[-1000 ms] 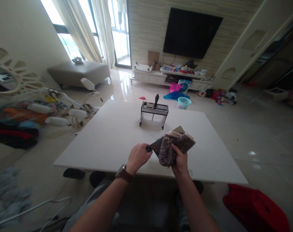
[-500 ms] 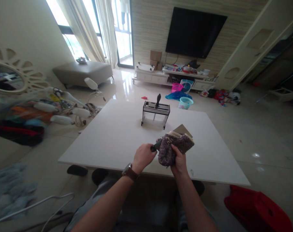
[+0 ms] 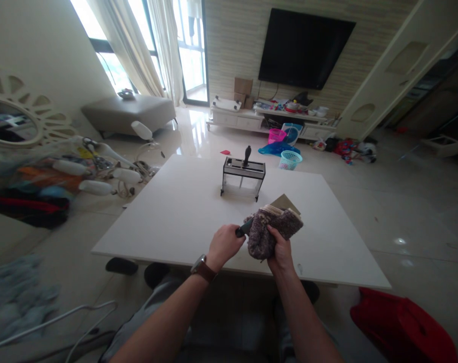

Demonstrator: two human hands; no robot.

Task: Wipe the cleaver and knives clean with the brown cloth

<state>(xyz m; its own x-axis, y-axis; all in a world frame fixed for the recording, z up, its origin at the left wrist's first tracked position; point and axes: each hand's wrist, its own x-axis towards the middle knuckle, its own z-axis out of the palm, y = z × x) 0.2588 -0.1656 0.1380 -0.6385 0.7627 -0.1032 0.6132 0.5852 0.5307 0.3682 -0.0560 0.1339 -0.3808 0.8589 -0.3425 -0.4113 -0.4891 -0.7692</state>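
Note:
My left hand [image 3: 225, 246] is closed round the black handle of a cleaver [image 3: 287, 203], whose broad blade points away to the right. A thick brown-purple towel [image 3: 262, 238] is folded about the middle of the blade, and my right hand [image 3: 282, 253] grips it with the thumb on top. The far corner of the blade sticks out past the towel; the rest of it is covered. Beyond my hands, a knife block [image 3: 234, 169] with see-through sides stands upright on the white table [image 3: 164, 212]. A black-handled knife [image 3: 247, 155] is in its slot.
Across the floor are a pink basket [image 3: 276, 135], a light-blue basket [image 3: 290, 161] and a low TV cabinet [image 3: 247, 123]. A red object [image 3: 403, 322] lies by the table's right front corner. At left, a lamp with several white shades [image 3: 96, 187] rests near the table.

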